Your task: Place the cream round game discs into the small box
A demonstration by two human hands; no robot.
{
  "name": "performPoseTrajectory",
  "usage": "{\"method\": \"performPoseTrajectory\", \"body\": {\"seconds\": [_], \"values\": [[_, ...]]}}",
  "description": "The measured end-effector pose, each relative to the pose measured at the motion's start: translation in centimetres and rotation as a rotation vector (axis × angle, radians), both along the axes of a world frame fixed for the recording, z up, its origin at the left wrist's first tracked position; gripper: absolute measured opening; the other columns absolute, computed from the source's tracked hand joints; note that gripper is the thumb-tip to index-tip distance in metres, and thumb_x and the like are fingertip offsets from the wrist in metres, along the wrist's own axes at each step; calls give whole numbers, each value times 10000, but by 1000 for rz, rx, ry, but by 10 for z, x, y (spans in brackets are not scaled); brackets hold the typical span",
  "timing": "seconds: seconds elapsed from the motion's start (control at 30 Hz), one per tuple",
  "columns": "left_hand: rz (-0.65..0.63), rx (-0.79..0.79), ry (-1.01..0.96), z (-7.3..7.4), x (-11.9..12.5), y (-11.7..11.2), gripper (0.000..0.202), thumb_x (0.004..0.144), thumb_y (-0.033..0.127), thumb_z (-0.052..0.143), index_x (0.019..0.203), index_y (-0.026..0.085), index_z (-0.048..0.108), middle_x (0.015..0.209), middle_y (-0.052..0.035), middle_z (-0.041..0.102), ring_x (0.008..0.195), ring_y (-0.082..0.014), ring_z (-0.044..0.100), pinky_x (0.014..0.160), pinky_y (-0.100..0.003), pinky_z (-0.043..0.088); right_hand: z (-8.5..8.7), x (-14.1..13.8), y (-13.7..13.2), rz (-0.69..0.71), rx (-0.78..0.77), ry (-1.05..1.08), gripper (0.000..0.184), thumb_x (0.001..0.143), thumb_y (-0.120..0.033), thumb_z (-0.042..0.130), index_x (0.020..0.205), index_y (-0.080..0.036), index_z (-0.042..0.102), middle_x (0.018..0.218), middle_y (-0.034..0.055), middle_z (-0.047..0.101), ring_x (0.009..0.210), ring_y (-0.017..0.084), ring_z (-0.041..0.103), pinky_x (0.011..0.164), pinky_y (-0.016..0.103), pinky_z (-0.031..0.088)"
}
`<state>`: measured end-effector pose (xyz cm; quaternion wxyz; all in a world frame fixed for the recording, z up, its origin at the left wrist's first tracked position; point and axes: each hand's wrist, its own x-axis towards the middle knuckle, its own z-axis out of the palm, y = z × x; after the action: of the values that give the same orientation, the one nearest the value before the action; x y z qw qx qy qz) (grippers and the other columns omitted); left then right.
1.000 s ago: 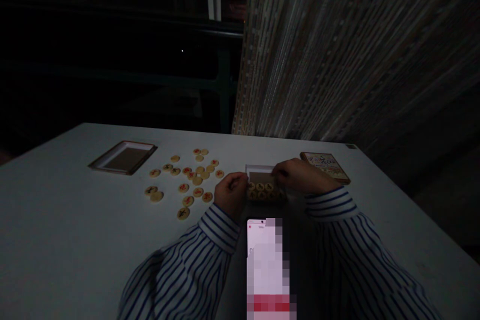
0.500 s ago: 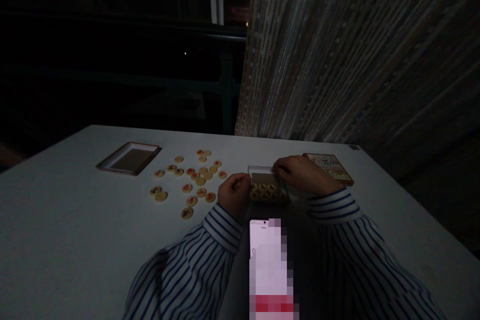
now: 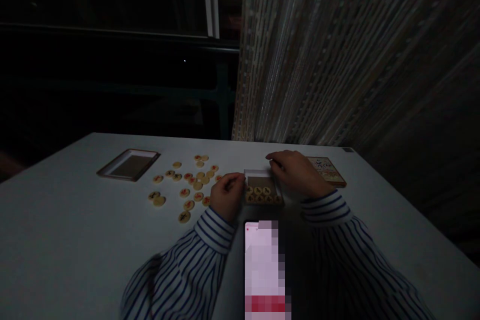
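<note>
A small open box [image 3: 261,173] stands on the table in front of me. Rows of round wooden Chinese chess pieces [image 3: 257,190], marked with dark characters, fill its near part. My left hand [image 3: 227,196] is closed at the box's left wall, thumb and forefinger pinched together at the rim. Over the box's right back side is my right hand [image 3: 296,172], palm down, fingers stretched toward the left, with nothing visible in them. Left of the box lie several loose pieces [image 3: 198,185], some with red or dark characters, others plain side up.
An open, shallow tray-like box part [image 3: 129,165] lies at the far left. A printed box lid [image 3: 326,171] lies beyond my right hand. A lit phone [image 3: 261,265] is close in front of me. A string curtain [image 3: 285,60] hangs behind the white table [image 3: 101,240].
My right hand has lifted slightly off the box's right side, its fingers now straighter and reaching further left. My left hand stays at the left wall. The view has shifted slightly.
</note>
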<state>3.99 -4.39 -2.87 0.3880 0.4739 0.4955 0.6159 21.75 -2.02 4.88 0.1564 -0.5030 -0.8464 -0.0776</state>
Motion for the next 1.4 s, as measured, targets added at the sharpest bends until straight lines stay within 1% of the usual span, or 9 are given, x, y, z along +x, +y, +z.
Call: {"method": "performPoseTrajectory", "body": {"seconds": [0.23, 0.37, 0.53, 0.67, 0.83, 1.0, 1.17, 1.3, 1.4], "values": [[-1, 80, 28, 28, -31, -5, 241, 683, 360, 632, 778, 139, 645, 714, -35, 660, 612, -125, 598, 602, -250, 484, 6, -9, -8, 51, 92, 66, 317, 847, -201, 394, 1090, -131, 585, 1036, 85, 639, 973, 199, 550, 857, 337, 386], [89, 101, 22, 41, -62, -5, 249, 673, 363, 649, 773, 135, 645, 696, -30, 659, 625, -127, 609, 614, -250, 487, 4, -13, -9, 71, 97, 65, 332, 844, -206, 403, 1123, -121, 563, 1068, 100, 623, 998, 214, 536, 860, 359, 387], [185, 146, 13, 47, -102, 1, 245, 668, 353, 650, 788, 140, 648, 724, -34, 667, 621, -125, 617, 581, -236, 482, 1, -16, -8, 89, 97, 60, 347, 841, -225, 408, 1143, -128, 549, 1096, 101, 612, 996, 228, 541, 844, 382, 405], [265, 162, 32, 47, -126, 11, 246, 677, 347, 627, 804, 137, 643, 738, -37, 666, 616, -126, 617, 569, -237, 485, 1, -18, -8, 99, 94, 138, 360, 840, -236, 414, 1161, -128, 535, 1055, 91, 630, 960, 214, 562, 832, 366, 424], [286, 156, 96, 41, -148, 20, 241, 663, 347, 634, 781, 137, 641, 716, -25, 654, 614, -120, 611, 591, -235, 489, -1, -20, -9, 67, 115, 272, 346, 833, -242, 426, 1139, -139, 550, 977, 72, 649, 888, 192, 588, 822, 344, 440], [364, 130, 232, 30, -173, 20, 267, 670, 375, 614, 785, 136, 642, 699, -29, 648, 631, -148, 620, 594, -259, 496, -4, -24, -10, 52, 91, 284, 332, 834, -263, 434, 1118, -154, 566, 941, 64, 655, 842, 183, 597, 794, 334, 453], [434, 61, 432, 14, -197, 19, 293, 684, 404, 588, 797, 142, 654, 705, -43, 655, 681, -176, 618, 668, -298, 486, -4, -31, -12, 58, 82, 247, 307, 836, -268, 440, 1091, -168, 579, 939, 56, 656, 827, 168, 604, 773, 308, 456], [462, 68, 517, 8, -207, 17, 295, 700, 400, 564, 825, 150, 658, 769, -63, 668, 722, -189, 610, 689, -304, 469, -4, -40, -17, 67, 53, 188, 285, 843, -283, 436, 1062, -182, 588, 927, 59, 657, 826, 176, 605, 768, 316, 454], [448, 70, 521, 10, -205, 15, 287, 710, 395, 546, 815, 152, 656, 784, -69, 671, 716, -189, 604, 683, -299, 463, -7, -52, -18, 139, -7, 185, 266, 842, -286, 442, 1035, -178, 589, 932, 74, 651, 839, 184, 596, 747, 324, 460]]}}
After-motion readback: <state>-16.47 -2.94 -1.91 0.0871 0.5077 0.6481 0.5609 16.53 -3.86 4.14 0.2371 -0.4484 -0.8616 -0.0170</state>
